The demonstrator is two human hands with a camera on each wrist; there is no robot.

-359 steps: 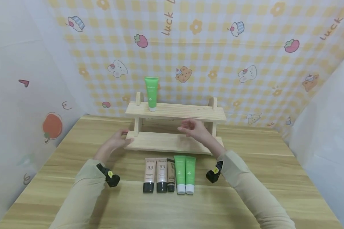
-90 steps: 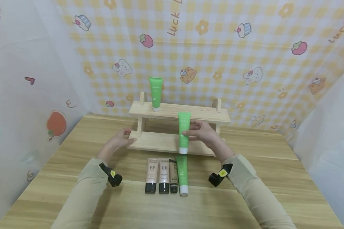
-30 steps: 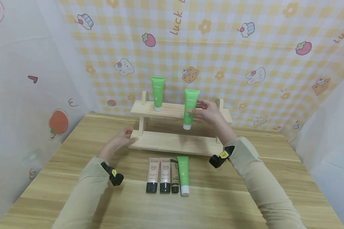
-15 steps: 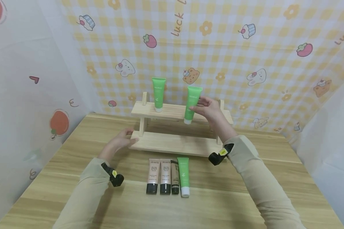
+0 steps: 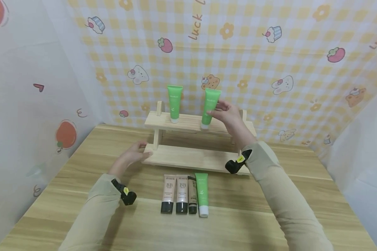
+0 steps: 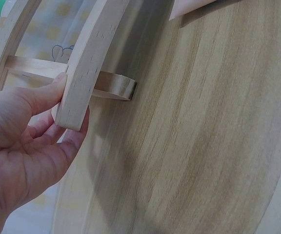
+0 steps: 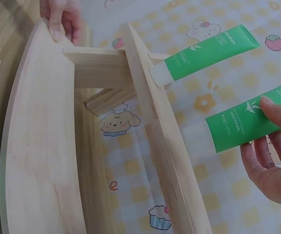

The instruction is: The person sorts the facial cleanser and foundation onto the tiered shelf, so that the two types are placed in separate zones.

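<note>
A two-tier wooden rack stands at the back of the table. My right hand grips a green tube and holds it upright, cap down, on the top shelf; the right wrist view shows my fingers round the same green tube. Another green tube stands at the left of that shelf, and this other tube also appears in the right wrist view. My left hand holds the lower shelf's left end; in the left wrist view its thumb and fingers pinch the shelf board.
In front of the rack lie two beige BB tubes, a slim dark tube and a third green tube, side by side. A checked cartoon cloth hangs behind, with white panels at both sides.
My right hand has lifted the green tube from in front of the lower shelf up to the top shelf, right of the standing tube. The left hand has stayed on the rack.
</note>
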